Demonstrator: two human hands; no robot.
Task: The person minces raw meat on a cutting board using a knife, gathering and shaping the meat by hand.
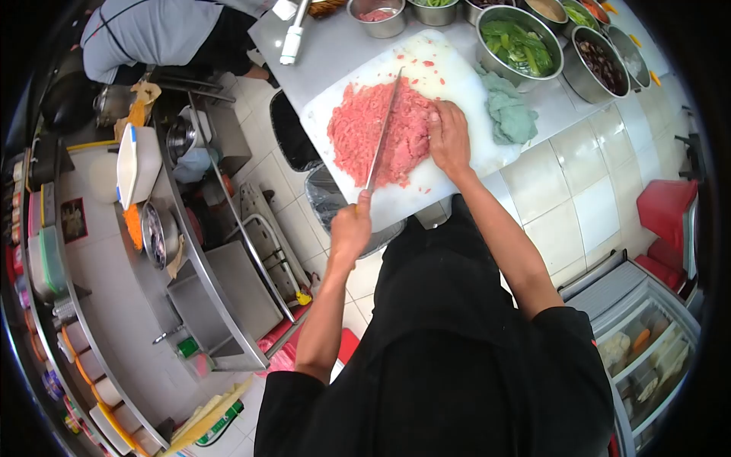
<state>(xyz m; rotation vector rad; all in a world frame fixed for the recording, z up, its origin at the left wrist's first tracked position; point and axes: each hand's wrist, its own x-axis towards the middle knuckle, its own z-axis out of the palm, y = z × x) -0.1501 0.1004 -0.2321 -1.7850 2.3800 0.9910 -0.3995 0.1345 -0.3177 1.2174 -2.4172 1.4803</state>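
On white board (476, 114), pink minced meat (354, 133), coarse, loosely heaped

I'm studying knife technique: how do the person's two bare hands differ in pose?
The left hand is curled around the handle of the long metal knife; the right hand has its fingers extended against the pink minced meat. The left hand sits nearer the black-clad torso; the right hand reaches farther out. Both are ungloved.

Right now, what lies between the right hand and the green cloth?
Only a bare strip of the white board lies between the right hand and the green cloth, as the head view shows.
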